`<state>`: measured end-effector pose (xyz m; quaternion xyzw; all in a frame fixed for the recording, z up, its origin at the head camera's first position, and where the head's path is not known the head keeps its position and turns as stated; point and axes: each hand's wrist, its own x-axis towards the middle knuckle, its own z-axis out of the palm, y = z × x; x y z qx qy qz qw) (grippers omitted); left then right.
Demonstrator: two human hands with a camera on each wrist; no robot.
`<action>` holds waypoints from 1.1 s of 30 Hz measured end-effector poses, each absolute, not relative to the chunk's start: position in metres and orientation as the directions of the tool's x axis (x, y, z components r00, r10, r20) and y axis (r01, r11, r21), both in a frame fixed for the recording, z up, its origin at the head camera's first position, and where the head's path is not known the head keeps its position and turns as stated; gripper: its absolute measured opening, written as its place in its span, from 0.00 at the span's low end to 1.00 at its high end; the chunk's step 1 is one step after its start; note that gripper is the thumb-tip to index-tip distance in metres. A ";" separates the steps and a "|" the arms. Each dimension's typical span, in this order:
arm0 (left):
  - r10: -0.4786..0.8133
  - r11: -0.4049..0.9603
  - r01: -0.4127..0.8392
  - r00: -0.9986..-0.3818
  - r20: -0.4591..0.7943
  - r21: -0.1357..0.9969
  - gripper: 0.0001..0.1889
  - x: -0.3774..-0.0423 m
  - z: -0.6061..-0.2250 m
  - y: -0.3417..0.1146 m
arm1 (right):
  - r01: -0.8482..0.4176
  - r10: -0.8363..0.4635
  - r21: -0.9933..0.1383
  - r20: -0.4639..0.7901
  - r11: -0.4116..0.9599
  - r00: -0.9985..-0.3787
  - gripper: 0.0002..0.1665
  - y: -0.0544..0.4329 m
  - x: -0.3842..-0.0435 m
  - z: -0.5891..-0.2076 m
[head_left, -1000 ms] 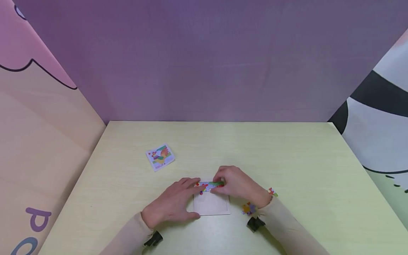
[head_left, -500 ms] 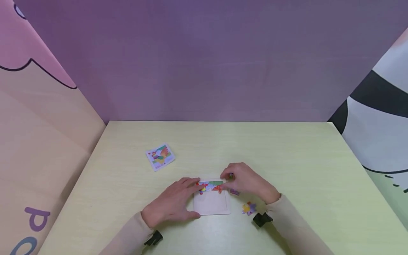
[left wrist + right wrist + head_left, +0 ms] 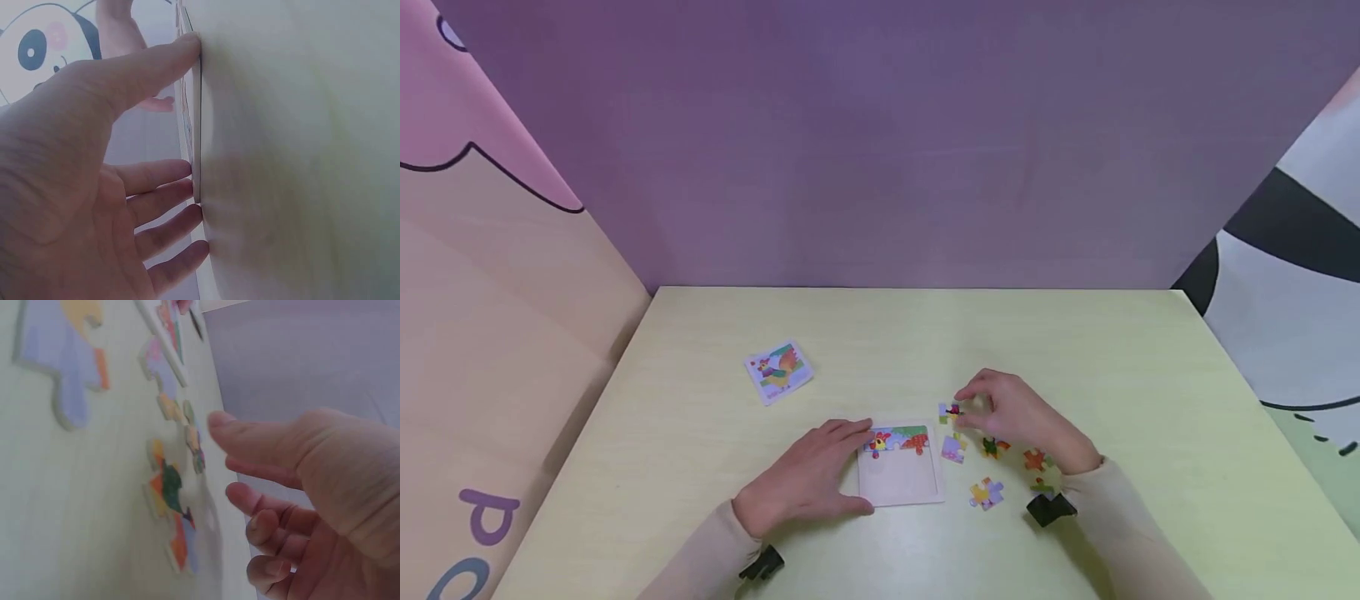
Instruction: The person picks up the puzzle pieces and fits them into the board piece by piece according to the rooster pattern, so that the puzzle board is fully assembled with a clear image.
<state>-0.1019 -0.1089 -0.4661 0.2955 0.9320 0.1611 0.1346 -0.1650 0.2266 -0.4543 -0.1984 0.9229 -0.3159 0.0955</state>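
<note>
A white square puzzle tray [image 3: 898, 483] lies on the table, with a strip of joined jigsaw pieces [image 3: 897, 439] along its far edge. My left hand [image 3: 808, 479] rests against the tray's left side. Its thumb and fingertips touch the tray's edge [image 3: 196, 125] in the left wrist view. To the right of the tray, my right hand [image 3: 1026, 421] hovers over loose jigsaw pieces, thumb and index finger apart with nothing between them. Nearest its fingertips is a small piece with a dark red patch [image 3: 950, 412]. A green-and-orange piece [image 3: 170, 487] lies below the hand in the right wrist view.
Several other loose pieces lie right of the tray, among them a lilac one [image 3: 953, 449], a yellow-and-purple one [image 3: 987, 493] and a red one [image 3: 1034, 459]. A square picture card [image 3: 778, 372] lies at the back left. A purple panel [image 3: 910, 167] stands behind the table [image 3: 1112, 358].
My right hand has left the strip of pieces in the tray and moved right, over the loose pieces, uncovering the strip's right end. My left hand has stayed on the tray.
</note>
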 end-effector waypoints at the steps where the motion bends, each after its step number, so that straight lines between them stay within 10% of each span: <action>1: 0.593 0.773 0.506 -0.790 -0.155 0.382 0.50 -0.102 -0.466 -0.109 | -0.293 -0.424 -0.624 -0.067 0.724 -0.903 0.18 0.226 -0.165 -0.456; 33: 0.597 0.763 0.504 -0.789 -0.145 0.404 0.49 -0.104 -0.467 -0.110 | -0.320 -0.416 -0.601 -0.024 0.733 -0.909 0.12 0.220 -0.167 -0.469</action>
